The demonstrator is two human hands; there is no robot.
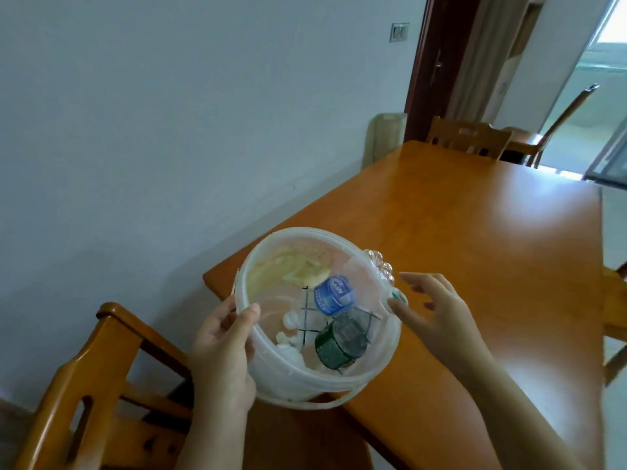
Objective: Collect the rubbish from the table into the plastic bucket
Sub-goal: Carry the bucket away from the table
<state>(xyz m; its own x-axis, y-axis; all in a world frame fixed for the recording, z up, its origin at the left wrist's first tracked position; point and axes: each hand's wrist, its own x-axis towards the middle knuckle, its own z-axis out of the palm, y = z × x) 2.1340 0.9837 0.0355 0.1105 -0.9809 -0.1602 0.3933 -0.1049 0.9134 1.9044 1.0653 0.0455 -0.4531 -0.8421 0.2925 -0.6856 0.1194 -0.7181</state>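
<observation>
Bucket [271,374] rim is gripped by the left hand [222,347], thumb inside. Right hand [431,310] is spread wide, fingertips at a clear bottle [381,269], nothing grasped.

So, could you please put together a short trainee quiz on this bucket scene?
1. True or false: the left hand grips the rim of the plastic bucket.
2. What lies on the bucket's right rim, by the right hand? A) clear plastic bottle B) spoon C) cup
3. What colour is the label on the crushed bottle in the middle of the bucket?

Key: 1 true; 2 A, the clear plastic bottle; 3 blue.
</observation>
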